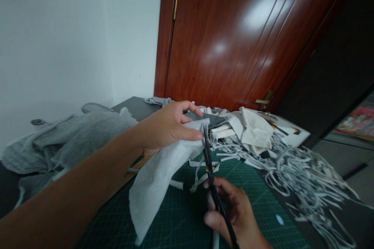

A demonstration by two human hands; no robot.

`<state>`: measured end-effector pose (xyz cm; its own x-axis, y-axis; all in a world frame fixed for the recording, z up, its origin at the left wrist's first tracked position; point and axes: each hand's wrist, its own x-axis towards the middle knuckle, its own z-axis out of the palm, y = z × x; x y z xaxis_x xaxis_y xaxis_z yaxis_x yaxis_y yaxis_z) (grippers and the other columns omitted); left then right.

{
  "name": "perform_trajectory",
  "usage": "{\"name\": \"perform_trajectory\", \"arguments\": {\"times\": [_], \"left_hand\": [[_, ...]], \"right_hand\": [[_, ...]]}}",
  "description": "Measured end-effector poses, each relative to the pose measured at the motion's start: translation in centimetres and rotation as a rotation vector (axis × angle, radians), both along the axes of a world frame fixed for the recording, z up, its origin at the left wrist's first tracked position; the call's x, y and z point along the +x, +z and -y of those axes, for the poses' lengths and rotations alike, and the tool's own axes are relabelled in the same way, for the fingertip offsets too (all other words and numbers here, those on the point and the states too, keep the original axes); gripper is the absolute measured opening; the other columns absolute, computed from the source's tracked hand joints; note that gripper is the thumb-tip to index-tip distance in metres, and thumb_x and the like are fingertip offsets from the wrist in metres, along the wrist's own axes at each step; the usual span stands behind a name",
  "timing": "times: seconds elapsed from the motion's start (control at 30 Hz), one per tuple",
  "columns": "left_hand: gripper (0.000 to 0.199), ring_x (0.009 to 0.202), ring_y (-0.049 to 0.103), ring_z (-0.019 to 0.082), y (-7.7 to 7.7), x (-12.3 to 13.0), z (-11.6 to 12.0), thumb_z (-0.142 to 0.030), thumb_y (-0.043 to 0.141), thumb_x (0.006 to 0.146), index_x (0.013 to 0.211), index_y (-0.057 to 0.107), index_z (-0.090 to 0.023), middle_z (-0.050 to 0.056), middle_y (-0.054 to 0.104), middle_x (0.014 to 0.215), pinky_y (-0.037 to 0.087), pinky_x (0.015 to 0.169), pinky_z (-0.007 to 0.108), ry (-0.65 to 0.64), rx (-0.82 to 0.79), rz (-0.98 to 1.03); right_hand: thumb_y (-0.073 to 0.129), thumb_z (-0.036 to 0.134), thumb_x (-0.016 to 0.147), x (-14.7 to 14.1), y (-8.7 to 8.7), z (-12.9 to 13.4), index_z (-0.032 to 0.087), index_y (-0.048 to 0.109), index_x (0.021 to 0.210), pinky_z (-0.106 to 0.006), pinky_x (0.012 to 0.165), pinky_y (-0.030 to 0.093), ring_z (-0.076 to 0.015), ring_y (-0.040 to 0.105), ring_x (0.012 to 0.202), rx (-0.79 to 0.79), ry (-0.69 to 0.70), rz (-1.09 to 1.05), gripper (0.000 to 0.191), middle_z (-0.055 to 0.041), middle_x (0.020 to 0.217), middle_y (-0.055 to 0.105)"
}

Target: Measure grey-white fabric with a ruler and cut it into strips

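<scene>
My left hand [181, 122] pinches the upper edge of a light grey piece of fabric [160, 179], which hangs down towards the lower left. In my right hand [233, 210] is a pair of black scissors [209, 163], pointing up and away from me. Their blade tips meet the fabric's right edge, just beside my left fingertips. Whether the blades are parted is hard to make out. Below lies a green cutting mat [181, 218] with a few cut fabric strips [201, 175] on it.
Grey cloth [84, 136] is heaped on the left. A tangled pile of cut strips [306, 179] covers the right side, with folded cream fabric [257, 128] behind it. A wooden ruler [122, 181] lies partly under my left arm. A brown door [228, 39] stands behind the table.
</scene>
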<state>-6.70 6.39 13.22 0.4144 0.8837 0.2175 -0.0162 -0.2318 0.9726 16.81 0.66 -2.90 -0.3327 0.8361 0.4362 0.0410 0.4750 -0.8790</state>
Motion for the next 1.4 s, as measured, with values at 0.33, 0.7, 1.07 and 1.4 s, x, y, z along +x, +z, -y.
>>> {"name": "perform_trajectory", "arguments": {"times": [0.33,0.7,1.07,1.4], "left_hand": [[0.057,0.065,0.074,0.024,0.0,0.0,0.1,-0.024,0.090,0.068,0.116,0.060,-0.022,0.007,0.080,0.088,0.053,0.056,0.029,0.001,0.009,-0.033],[0.057,0.069,0.072,0.019,0.6,0.1,0.6,-0.022,0.088,0.070,0.119,0.059,-0.023,0.003,0.078,0.092,0.053,0.059,0.027,0.003,-0.042,-0.076],[0.057,0.072,0.074,0.020,0.6,-0.1,0.4,-0.022,0.089,0.070,0.120,0.062,-0.022,0.005,0.081,0.096,0.054,0.062,0.028,-0.008,-0.041,-0.082],[0.024,0.061,0.064,0.013,1.5,-0.2,1.1,-0.037,0.083,0.085,0.086,0.072,-0.015,0.002,0.074,0.076,0.049,0.058,0.023,-0.021,-0.114,-0.056]], "right_hand": [[0.090,0.055,0.086,0.1,0.2,0.0,0.027,0.075,0.105,-0.025,0.047,0.028,-0.0121,0.039,0.050,0.055,-0.041,0.037,0.038,0.0082,0.061,0.048],[0.089,0.052,0.087,-0.3,0.8,0.1,0.027,0.074,0.098,-0.019,0.043,0.033,-0.0103,0.043,0.046,0.170,-0.107,0.085,0.032,0.0093,0.058,0.052],[0.087,0.050,0.090,-0.3,0.6,0.2,0.023,0.073,0.100,-0.020,0.043,0.031,-0.0105,0.040,0.045,0.154,-0.094,0.098,0.032,0.0095,0.058,0.050],[0.087,0.052,0.090,-0.4,0.7,0.1,0.024,0.074,0.100,-0.020,0.041,0.032,-0.0102,0.041,0.043,0.177,-0.129,0.110,0.033,0.0099,0.057,0.051]]}}
